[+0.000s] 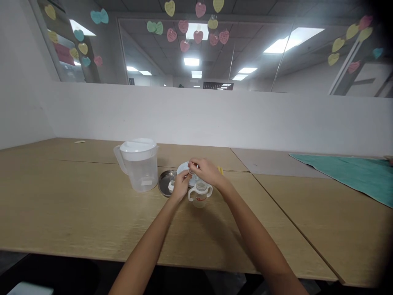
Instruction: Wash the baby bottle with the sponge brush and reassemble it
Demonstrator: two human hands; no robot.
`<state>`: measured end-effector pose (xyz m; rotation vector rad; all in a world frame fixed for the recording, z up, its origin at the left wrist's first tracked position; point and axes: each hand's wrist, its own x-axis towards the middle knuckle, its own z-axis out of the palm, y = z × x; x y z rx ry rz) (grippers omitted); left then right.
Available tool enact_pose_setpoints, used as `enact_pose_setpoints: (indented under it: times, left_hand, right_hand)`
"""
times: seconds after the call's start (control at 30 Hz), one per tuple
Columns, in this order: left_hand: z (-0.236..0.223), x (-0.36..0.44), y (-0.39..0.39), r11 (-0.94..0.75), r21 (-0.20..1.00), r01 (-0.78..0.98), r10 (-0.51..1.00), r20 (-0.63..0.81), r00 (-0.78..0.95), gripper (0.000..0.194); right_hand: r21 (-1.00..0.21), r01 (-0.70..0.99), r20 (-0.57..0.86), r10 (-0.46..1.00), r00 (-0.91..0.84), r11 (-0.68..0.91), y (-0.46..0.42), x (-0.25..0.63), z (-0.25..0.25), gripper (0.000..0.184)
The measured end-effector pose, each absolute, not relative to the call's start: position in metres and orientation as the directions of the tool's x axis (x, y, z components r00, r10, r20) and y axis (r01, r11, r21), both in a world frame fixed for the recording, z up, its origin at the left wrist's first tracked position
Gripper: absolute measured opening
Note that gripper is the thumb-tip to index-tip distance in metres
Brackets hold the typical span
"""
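My left hand point(181, 185) and my right hand point(206, 170) meet over the table, fingers pinched together on a small whitish, translucent piece point(190, 170). Its exact kind is too small to make out. Just below my right hand stands a clear baby bottle point(200, 200) with two white side handles and red print, upright, its top uncovered. Left of my left hand, a round metal tray point(162, 185) holds a white bottle collar with a clear teat point(171, 186), partly covered by my hand. A pale round dish point(181, 167) lies behind my hands, mostly hidden.
A translucent pitcher point(141, 172) with a white lid stands left of the tray. Something yellow point(220, 170) shows behind my right wrist. A green cloth point(353, 174) lies at the far right. The table's front edge point(184, 265) runs below my forearms; a white wall point(184, 116) rises behind.
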<state>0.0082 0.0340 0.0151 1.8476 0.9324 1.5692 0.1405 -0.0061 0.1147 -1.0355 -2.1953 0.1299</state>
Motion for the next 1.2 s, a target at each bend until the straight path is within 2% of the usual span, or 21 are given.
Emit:
enact_pose_setpoints:
  times: [0.13, 0.23, 0.3, 0.4, 0.47, 0.57, 0.67, 0.77, 0.87, 0.97, 1.03, 1.2]
  left_hand:
    - [0.014, 0.008, 0.034, -0.603, 0.776, 0.188, 0.798, 0.593, 0.111, 0.029]
    - [0.013, 0.009, 0.034, -0.605, 0.768, 0.210, 0.796, 0.594, 0.119, 0.031]
    - [0.013, 0.010, 0.034, -0.599, 0.777, 0.193, 0.800, 0.588, 0.116, 0.031]
    - [0.014, 0.013, 0.034, -0.576, 0.815, 0.060, 0.814, 0.565, 0.135, 0.031]
    - [0.014, 0.015, 0.034, -0.546, 0.837, -0.031, 0.825, 0.543, 0.156, 0.032]
    - [0.015, 0.014, 0.034, -0.523, 0.851, -0.050, 0.843, 0.525, 0.114, 0.032]
    - [0.016, 0.011, 0.036, -0.544, 0.839, 0.005, 0.838, 0.543, 0.058, 0.029]
    - [0.017, 0.009, 0.037, -0.554, 0.831, 0.047, 0.832, 0.551, 0.068, 0.032]
    - [0.017, 0.009, 0.038, -0.578, 0.815, 0.050, 0.816, 0.577, 0.035, 0.031]
    - [0.017, 0.009, 0.037, -0.607, 0.793, 0.042, 0.794, 0.607, 0.018, 0.032]
    - [0.017, 0.009, 0.037, -0.610, 0.791, 0.049, 0.792, 0.610, 0.024, 0.033]
    - [0.017, 0.008, 0.036, -0.611, 0.787, 0.083, 0.791, 0.611, 0.028, 0.030]
  right_hand:
    - [-0.623, 0.496, 0.413, 0.793, -0.448, 0.605, -0.001, 0.146, 0.110, 0.033]
    - [-0.739, 0.398, 0.363, 0.819, -0.445, 0.544, 0.005, 0.149, 0.106, 0.042]
    - [-0.782, 0.353, 0.342, 0.827, -0.446, 0.514, 0.008, 0.149, 0.105, 0.043]
    - [-0.823, 0.302, 0.274, 0.802, -0.531, 0.481, 0.007, 0.149, 0.106, 0.044]
    - [-0.828, 0.287, 0.247, 0.773, -0.584, 0.482, 0.005, 0.148, 0.106, 0.045]
    - [-0.825, 0.299, 0.231, 0.770, -0.595, 0.479, 0.007, 0.144, 0.101, 0.040]
    - [-0.802, 0.363, 0.243, 0.814, -0.527, 0.475, 0.013, 0.141, 0.094, 0.035]
    - [-0.713, 0.429, 0.352, 0.812, -0.466, 0.555, 0.015, 0.139, 0.091, 0.035]
    - [-0.486, 0.558, 0.546, 0.732, -0.407, 0.672, 0.011, 0.136, 0.094, 0.034]
    - [-0.269, 0.691, 0.643, 0.659, -0.389, 0.671, 0.008, 0.134, 0.099, 0.029]
    - [-0.227, 0.726, 0.645, 0.658, -0.387, 0.649, 0.009, 0.134, 0.099, 0.023]
    - [-0.252, 0.768, 0.645, 0.694, -0.320, 0.589, 0.019, 0.140, 0.096, 0.022]
